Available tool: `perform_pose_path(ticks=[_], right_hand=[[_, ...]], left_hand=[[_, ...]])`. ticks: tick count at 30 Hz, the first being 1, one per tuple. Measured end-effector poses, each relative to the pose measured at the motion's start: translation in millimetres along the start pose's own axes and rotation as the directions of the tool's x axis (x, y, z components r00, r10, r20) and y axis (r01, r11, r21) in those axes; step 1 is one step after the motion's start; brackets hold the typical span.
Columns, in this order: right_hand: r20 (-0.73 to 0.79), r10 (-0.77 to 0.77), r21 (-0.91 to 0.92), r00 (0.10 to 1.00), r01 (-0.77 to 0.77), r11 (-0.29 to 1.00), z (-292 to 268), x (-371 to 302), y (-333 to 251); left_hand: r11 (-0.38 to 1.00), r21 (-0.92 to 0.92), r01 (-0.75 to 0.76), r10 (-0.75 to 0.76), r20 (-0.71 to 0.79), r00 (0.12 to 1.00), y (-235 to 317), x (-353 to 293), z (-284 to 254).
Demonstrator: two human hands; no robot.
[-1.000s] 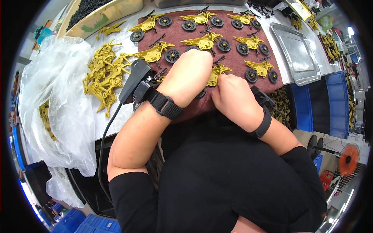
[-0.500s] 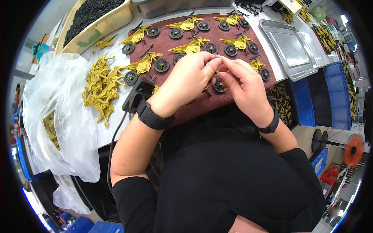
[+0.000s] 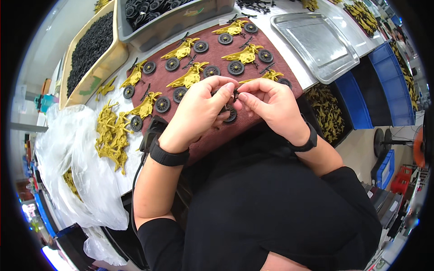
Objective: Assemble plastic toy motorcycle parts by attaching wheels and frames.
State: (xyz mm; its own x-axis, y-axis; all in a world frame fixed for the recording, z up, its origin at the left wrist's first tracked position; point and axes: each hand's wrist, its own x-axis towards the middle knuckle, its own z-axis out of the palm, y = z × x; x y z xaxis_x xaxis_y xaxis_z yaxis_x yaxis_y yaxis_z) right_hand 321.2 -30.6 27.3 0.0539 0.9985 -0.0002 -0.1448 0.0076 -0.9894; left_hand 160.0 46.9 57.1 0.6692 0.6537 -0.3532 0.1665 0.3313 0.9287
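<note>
Over the near part of a maroon cloth mat (image 3: 212,147), my two hands meet fingertip to fingertip. A small dark part (image 3: 235,95) shows between them, too covered by fingers for me to tell its kind. My left hand (image 3: 199,108) is closed, with thumb and forefinger pinched at that part. My right hand (image 3: 275,108) pinches at it from the other side. Just below the fingers lies a black spoked toy wheel (image 3: 231,114). Beyond my hands, yellow plastic motorbike bodies (image 3: 187,76) lie in rows, with black wheels (image 3: 211,72) and thin black handlebar-like pieces beside them.
A heap of yellow bodies (image 3: 110,140) and a clear plastic bag (image 3: 77,167) are at the left. A cream tub (image 3: 92,92) of small black parts and a grey bin (image 3: 181,20) of wheels stand behind. A metal tray (image 3: 316,45) and blue crates (image 3: 393,86) are at the right.
My view has shifted, bringing the grey bin of wheels further into sight. My hands are still together; the small dark part now shows between the fingertips.
</note>
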Motion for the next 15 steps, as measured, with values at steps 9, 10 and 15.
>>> perform_pose_path(ticks=[9, 10, 15], right_hand=[[-0.186, -0.302, -0.593, 0.935, 0.138, 0.793, -47.2, -4.4, 5.7], [-0.16, -0.301, -0.763, 0.94, 0.075, 0.641, -46.8, -7.7, -7.9], [-0.134, -0.369, -0.852, 0.92, 0.084, 0.516, -54.6, -18.6, 7.1]], left_hand=[[0.73, 0.64, -0.241, 0.307, 0.008, 0.952, -4.4, 45.3, -0.3], [0.575, 0.754, -0.318, 0.415, 0.066, 0.908, -6.5, 51.3, 2.2], [0.262, 0.88, -0.395, 0.488, 0.233, 0.841, -10.2, 74.2, 24.6]])
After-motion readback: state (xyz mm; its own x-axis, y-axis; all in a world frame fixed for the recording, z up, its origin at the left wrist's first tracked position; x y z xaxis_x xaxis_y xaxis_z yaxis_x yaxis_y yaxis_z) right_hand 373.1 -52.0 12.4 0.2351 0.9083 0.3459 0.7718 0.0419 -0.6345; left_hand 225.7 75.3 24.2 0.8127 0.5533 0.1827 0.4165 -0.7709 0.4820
